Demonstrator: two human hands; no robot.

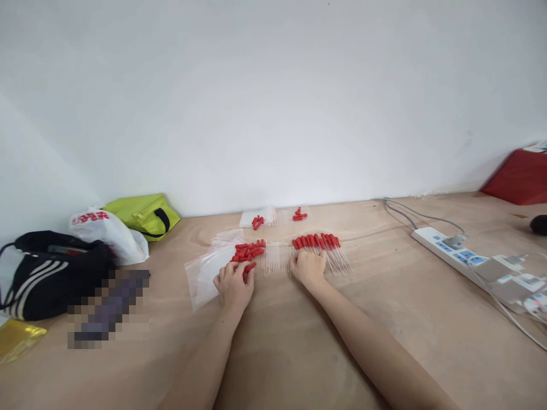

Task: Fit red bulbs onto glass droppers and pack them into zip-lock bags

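Note:
My left hand (235, 285) is closed at the near side of a loose pile of red rubber bulbs (243, 250), with one red rubber bulb (249, 267) at its fingers. Clear zip bags (203, 276) lie under and beside that pile. In the middle sits a row of thin clear glass tubes (276, 256). My right hand (310, 266) has its fingers curled at the right end of this row; whatever is in them is hidden. Beyond and beside it, droppers (327, 245) with red bulbs on their ends lie side by side in a fanned row.
Farther back are a few red bulbs (258, 222) on a bag and another small red group (299, 214) beside more tubes. A power strip (444, 247) with plugs and cables stands right. Black bag (64, 273), white bag (109, 236) and yellow-green pouch (143, 215) lie left.

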